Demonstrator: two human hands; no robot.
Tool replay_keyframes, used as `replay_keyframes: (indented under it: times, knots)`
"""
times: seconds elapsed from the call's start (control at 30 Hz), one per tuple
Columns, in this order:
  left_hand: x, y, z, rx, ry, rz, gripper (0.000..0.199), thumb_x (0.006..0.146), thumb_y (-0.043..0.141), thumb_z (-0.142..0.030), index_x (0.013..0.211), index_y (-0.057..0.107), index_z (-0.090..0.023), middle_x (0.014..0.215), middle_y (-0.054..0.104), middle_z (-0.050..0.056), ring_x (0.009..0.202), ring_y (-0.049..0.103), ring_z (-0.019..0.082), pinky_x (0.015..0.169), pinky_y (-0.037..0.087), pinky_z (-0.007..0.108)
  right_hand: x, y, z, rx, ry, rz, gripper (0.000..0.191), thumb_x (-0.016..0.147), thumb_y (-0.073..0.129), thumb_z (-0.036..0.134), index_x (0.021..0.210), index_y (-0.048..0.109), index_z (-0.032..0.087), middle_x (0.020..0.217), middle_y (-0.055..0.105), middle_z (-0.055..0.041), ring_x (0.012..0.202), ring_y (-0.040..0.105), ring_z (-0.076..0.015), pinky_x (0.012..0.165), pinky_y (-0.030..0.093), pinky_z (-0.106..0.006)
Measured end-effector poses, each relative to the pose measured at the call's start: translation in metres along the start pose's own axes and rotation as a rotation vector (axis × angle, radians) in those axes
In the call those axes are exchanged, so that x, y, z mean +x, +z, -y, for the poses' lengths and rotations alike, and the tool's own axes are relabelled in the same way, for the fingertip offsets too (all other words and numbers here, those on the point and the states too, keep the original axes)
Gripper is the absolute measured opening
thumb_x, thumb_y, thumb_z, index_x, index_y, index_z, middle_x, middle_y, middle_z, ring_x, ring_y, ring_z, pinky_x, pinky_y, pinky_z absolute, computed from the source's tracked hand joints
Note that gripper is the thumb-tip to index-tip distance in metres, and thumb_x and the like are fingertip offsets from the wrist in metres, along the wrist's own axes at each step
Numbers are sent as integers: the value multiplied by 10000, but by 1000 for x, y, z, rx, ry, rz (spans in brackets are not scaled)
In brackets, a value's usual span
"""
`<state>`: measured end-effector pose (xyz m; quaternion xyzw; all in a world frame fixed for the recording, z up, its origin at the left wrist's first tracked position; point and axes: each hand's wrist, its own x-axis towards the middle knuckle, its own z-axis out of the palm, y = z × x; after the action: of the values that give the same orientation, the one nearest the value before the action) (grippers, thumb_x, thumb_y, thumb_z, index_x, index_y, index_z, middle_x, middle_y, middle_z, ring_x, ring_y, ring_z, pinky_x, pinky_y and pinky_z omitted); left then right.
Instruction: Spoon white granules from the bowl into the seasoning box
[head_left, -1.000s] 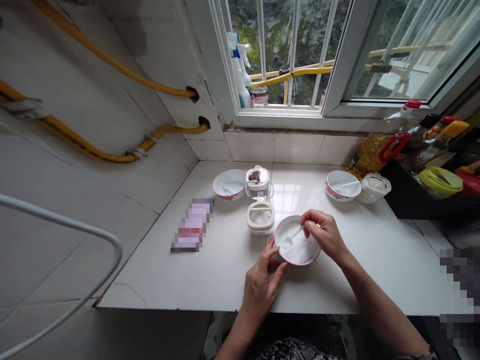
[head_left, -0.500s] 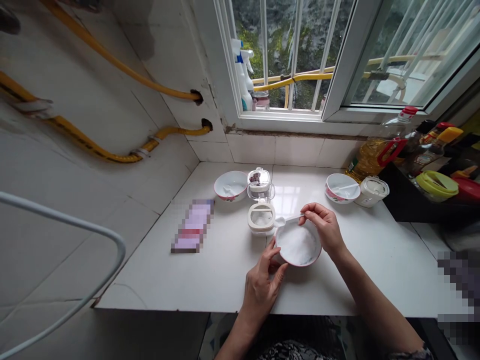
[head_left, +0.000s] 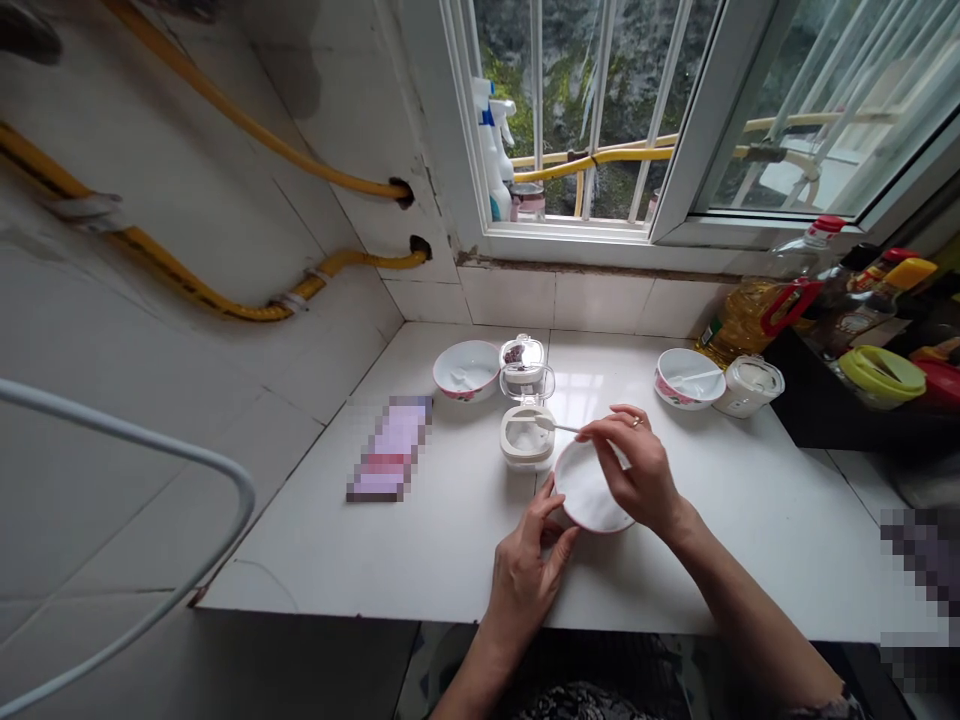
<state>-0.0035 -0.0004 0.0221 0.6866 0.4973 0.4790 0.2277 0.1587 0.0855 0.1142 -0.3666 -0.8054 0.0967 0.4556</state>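
Note:
My left hand [head_left: 525, 560] grips the near left rim of a bowl [head_left: 592, 490] that holds white powder. My right hand [head_left: 637, 465], above the bowl's right side, pinches the handle of a small white spoon [head_left: 566, 428]. The spoon's head is over the mouth of an open clear jar with a cream rim [head_left: 526, 452], which has white contents. Its clear lid is tipped back toward a second jar [head_left: 523, 362] with dark contents just behind. My right fingers cover part of the bowl.
A bowl with a spoon [head_left: 466, 372] stands left of the jars. At right are another bowl [head_left: 688, 380], a lidded jar [head_left: 750, 386], an oil bottle [head_left: 757, 310] and a black rack. A blurred purple packet [head_left: 391, 450] lies at left.
My right hand has moved left over the bowl, carrying the spoon's head from beside the jar to over its mouth. My left hand still holds the bowl. The view has shifted slightly.

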Motion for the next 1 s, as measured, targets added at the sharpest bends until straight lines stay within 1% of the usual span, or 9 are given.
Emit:
replay_keyframes:
  times: [0.1, 0.2, 0.33, 0.43, 0.53, 0.67, 0.7, 0.87, 1.0]
  knots:
    - [0, 0, 0, 18, 14, -11, 259, 993, 537, -299, 1238, 532, -217, 1411, 588, 181, 740, 748, 147, 725, 632, 283, -2, -12, 1, -8, 67, -60, 172, 872, 489, 132, 846, 611, 250, 676, 681, 7, 627, 614, -181, 930, 465, -457]
    - [0, 0, 0, 27, 23, -21, 268, 991, 539, -295, 1250, 528, -227, 1402, 599, 168, 799, 764, 167, 756, 634, 290, -7, -13, -3, -73, 14, 23, 167, 828, 482, 127, 768, 576, 252, 604, 617, 30, 540, 539, -158, 891, 472, -432]
    - [0, 0, -1, 42, 14, -17, 277, 1001, 520, -327, 1260, 525, -230, 1399, 603, 160, 832, 768, 174, 763, 633, 285, -12, -3, -8, -138, -95, 151, 148, 795, 485, 111, 752, 552, 235, 569, 577, 37, 521, 480, -147, 884, 446, -412]
    - [0, 0, -1, 38, 20, -16, 268, 1006, 515, -330, 1252, 526, -225, 1403, 599, 164, 817, 769, 168, 764, 632, 281, -14, 5, -10, -116, -70, 200, 156, 785, 472, 94, 750, 554, 222, 580, 583, 28, 538, 487, -149, 877, 438, -408]
    - [0, -1, -1, 29, 35, -18, 266, 1009, 515, -316, 1258, 518, -224, 1414, 588, 172, 821, 771, 165, 765, 630, 274, -15, 6, -12, -34, 83, 202, 174, 782, 454, 100, 732, 565, 224, 603, 617, 22, 557, 509, -152, 878, 439, -406]
    - [1, -1, -2, 41, 41, -16, 269, 1016, 502, -342, 1255, 519, -221, 1418, 583, 178, 814, 770, 160, 752, 628, 260, -14, -1, -12, 129, 389, 168, 186, 751, 467, 138, 638, 579, 234, 594, 648, 0, 754, 609, -210, 840, 455, -369]
    - [1, -1, -2, 45, 42, -16, 271, 1018, 498, -349, 1254, 518, -219, 1416, 584, 182, 813, 770, 159, 752, 628, 260, -13, -3, -12, 179, 455, 162, 185, 744, 472, 154, 618, 581, 233, 577, 643, -1, 761, 610, -213, 814, 457, -355]
    - [1, -1, -1, 39, 46, -13, 274, 1020, 494, -345, 1262, 508, -217, 1416, 579, 195, 846, 773, 167, 772, 630, 275, -9, -10, -12, 457, 722, 125, 144, 714, 496, 232, 655, 624, 208, 508, 599, 22, 543, 527, -154, 627, 427, -295]
    - [1, 0, 0, 25, 45, -13, 265, 1012, 514, -321, 1258, 511, -221, 1420, 576, 196, 845, 774, 171, 772, 630, 274, -7, -12, -17, 554, 815, 61, 135, 689, 533, 264, 650, 642, 193, 479, 598, 22, 523, 519, -144, 608, 411, -283]
